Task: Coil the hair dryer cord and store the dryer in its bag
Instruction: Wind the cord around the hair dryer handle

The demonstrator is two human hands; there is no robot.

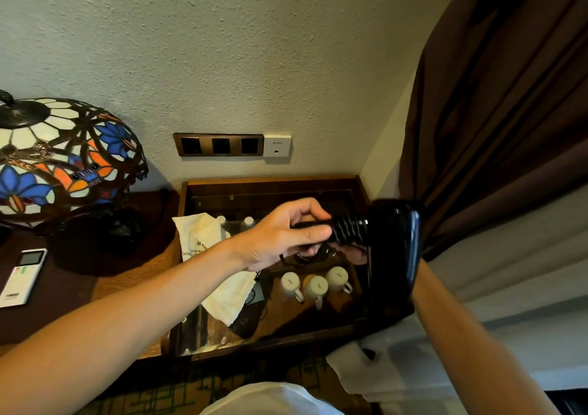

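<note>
Item: hair dryer [393, 243], black, held in the air at right of centre, above the wooden tray [273, 183]. My left hand [286, 235] is pinched around the cord [348, 231] wrapped on the handle. My right hand [358, 254] is mostly hidden behind the dryer; grip cannot be told. Bag [208, 249], cream cloth, lies on the tray's left edge. Cups [315, 284] sit directly below. Risk, as I judge it: a loose wrap unwinds, or the dryer slips onto the cups.
</note>
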